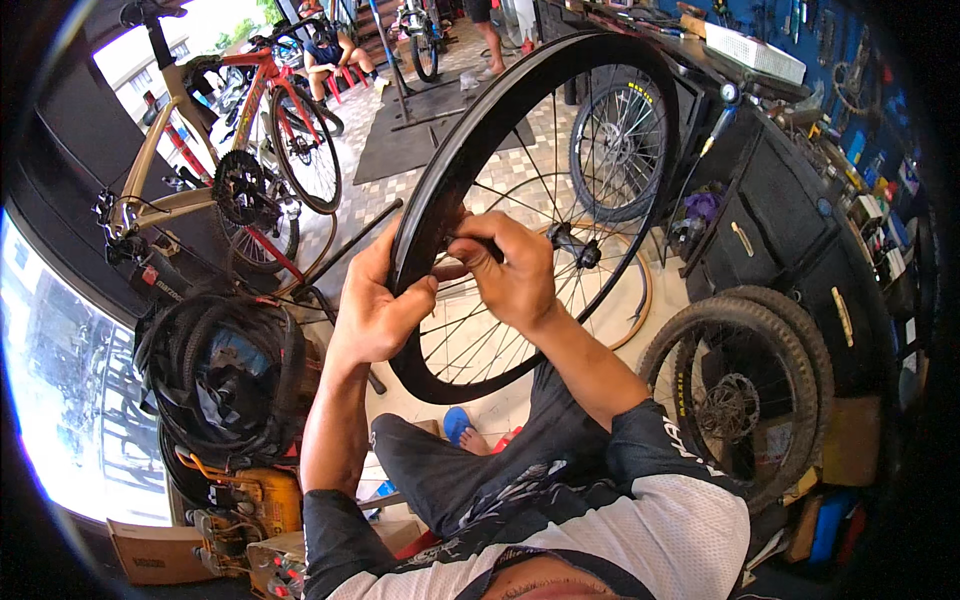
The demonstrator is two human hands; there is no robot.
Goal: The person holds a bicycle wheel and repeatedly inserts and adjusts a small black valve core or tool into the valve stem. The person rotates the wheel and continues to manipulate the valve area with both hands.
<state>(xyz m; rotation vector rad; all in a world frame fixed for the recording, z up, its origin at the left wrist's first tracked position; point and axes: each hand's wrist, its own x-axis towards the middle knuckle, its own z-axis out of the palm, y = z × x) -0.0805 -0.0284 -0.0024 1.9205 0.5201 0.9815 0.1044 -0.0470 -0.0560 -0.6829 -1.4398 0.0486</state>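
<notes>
A black deep-rimmed bicycle wheel (452, 165) with thin dark spokes stands tilted in front of me, above my knees. No tire shows on its rim. My left hand (378, 305) is wrapped round the rim's near left side, thumb on the inner face. Across from it, my right hand (508, 268) reaches in among the spokes, fingers curled and pinched at the rim's inner edge. Whatever sits between those fingertips is hidden. The wheel's hub (580, 250) shows just right of my right hand.
Two knobby-tired wheels (725, 400) lean by black drawers (745, 235) on the right; another wheel (622, 150) stands farther back. Left are a bicycle frame (165, 205), a pile of black tires (225, 370) and an orange machine (265, 500). A person (335, 55) sits far off.
</notes>
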